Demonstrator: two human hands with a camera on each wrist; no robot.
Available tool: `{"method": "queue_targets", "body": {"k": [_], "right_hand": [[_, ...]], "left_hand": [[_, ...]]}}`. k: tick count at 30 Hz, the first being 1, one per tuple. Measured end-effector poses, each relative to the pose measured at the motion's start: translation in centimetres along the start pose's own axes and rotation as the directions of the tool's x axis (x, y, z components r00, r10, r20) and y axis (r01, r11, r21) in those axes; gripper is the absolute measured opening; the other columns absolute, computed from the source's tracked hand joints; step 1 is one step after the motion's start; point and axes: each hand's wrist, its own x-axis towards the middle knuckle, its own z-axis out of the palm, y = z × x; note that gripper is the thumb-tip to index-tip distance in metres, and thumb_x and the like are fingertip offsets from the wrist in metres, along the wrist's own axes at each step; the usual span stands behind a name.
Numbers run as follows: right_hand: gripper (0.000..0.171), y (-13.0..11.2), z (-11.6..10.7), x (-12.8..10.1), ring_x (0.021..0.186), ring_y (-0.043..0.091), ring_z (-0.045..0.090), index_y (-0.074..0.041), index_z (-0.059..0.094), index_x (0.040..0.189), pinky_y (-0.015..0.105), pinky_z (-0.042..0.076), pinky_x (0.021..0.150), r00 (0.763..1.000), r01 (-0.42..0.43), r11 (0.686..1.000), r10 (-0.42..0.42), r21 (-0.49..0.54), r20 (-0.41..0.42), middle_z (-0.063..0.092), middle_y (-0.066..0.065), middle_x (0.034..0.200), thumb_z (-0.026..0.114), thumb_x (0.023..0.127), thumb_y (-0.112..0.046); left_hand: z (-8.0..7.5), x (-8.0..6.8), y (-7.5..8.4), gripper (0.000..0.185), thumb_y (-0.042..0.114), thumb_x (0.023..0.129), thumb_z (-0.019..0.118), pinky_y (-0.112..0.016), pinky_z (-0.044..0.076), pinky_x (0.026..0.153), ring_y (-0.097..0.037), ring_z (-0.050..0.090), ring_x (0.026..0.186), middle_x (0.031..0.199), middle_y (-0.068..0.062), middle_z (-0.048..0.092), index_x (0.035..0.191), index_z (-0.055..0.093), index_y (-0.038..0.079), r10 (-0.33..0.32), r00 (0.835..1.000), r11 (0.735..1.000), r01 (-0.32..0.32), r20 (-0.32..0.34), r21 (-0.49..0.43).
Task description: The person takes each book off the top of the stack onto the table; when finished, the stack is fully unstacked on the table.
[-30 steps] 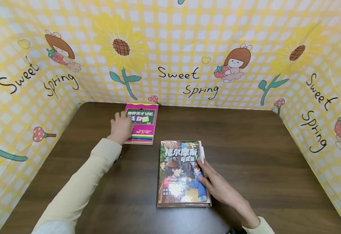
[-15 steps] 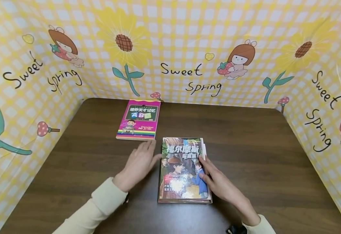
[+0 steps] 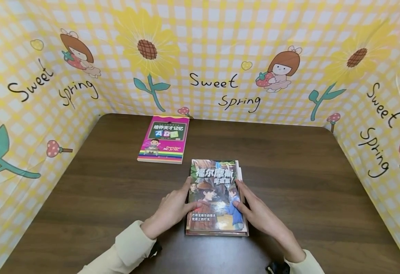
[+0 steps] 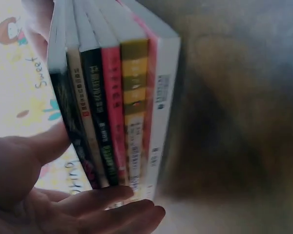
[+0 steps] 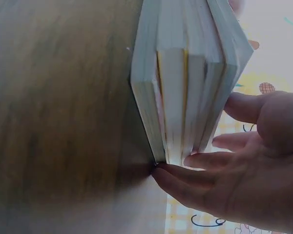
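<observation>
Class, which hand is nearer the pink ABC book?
Left. The left hand is in front of the pink ABC book, slightly right; the right hand is farther right, across the book stack.

The top cover (image 3: pixel 217 194) of the stack of books (image 5: pixel 185 97) is smooth, glossy card that catches a patch of light. The page edges (image 5: pixel 173 73) are matt paper, finely ridged; the spines (image 4: pixel 136 107) look like smooth printed paper, though the left wrist view is too blurred to settle their finish. The pink book (image 3: pixel 167 148) has a smooth printed cover. The table (image 3: pixel 289 171) shows wood grain with a soft sheen. The backdrop (image 3: pixel 207 38) is lightly wrinkled cloth, the sleeves (image 3: pixel 129 243) matt cloth.
</observation>
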Motion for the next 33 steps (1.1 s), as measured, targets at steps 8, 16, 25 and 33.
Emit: {"method": "queue_targets", "body": {"k": [8, 16, 25, 33], "right_hand": [[0.071, -0.1, 0.2, 0.1, 0.142, 0.031, 0.023, -0.009, 0.019, 0.154, 0.051, 0.023, 0.112, 0.999, -0.031, 1.0, 0.031, -0.002, -0.011, 0.021, 0.016, 0.157, 0.055, 0.099, -0.033], [0.071, 0.1, 0.2, -0.1, 0.143, 0.033, 0.02, -0.012, 0.02, 0.155, 0.054, 0.022, 0.112, 0.999, -0.032, 0.999, 0.032, 0.005, 0.005, 0.017, 0.015, 0.158, 0.052, 0.099, -0.041], [0.068, 0.8, 0.3, -0.6, 0.143, 0.039, 0.016, -0.016, 0.02, 0.155, 0.06, 0.021, 0.11, 0.999, -0.004, 1.0, 0.003, 0.031, 0.045, 0.01, 0.017, 0.159, 0.054, 0.099, -0.035], [0.068, 0.7, 0.5, -0.5, 0.143, 0.039, 0.016, -0.018, 0.02, 0.155, 0.061, 0.02, 0.11, 0.997, -0.046, 0.999, 0.045, 0.019, 0.055, 0.009, 0.015, 0.16, 0.055, 0.099, -0.033]], "left_hand": [[-0.3, 0.8, -0.9, 0.072, 0.033, 0.085, 0.074, -0.056, 0.046, 0.092, -0.035, 0.059, 0.113, 0.122, -0.022, 0.063, 0.14, 0.045, -0.005, -0.05, 0.999, 0.993, 0.049, -0.004, -0.108], [-1.1, 2.1, -1.7, 0.024, 0.018, 0.081, 0.079, -0.028, 0.042, 0.054, -0.012, 0.052, 0.058, 0.062, -0.001, 0.06, 0.087, 0.066, -0.002, -0.032, 0.998, 0.988, 0.023, -0.057, -0.155], [-6.8, 4.2, -3.6, 0.029, 0.008, 0.086, 0.071, -0.033, 0.054, 0.059, -0.018, 0.064, 0.067, 0.089, -0.016, 0.07, 0.108, 0.058, -0.007, -0.076, 0.996, 0.903, 0.089, 0.049, -0.42], [-12.7, 7.0, -5.3, 0.036, 0.014, 0.091, 0.068, -0.032, 0.056, 0.057, -0.011, 0.063, 0.063, 0.089, -0.008, 0.07, 0.114, 0.051, -0.007, -0.179, 0.984, 0.796, 0.132, -0.022, -0.59]]}}
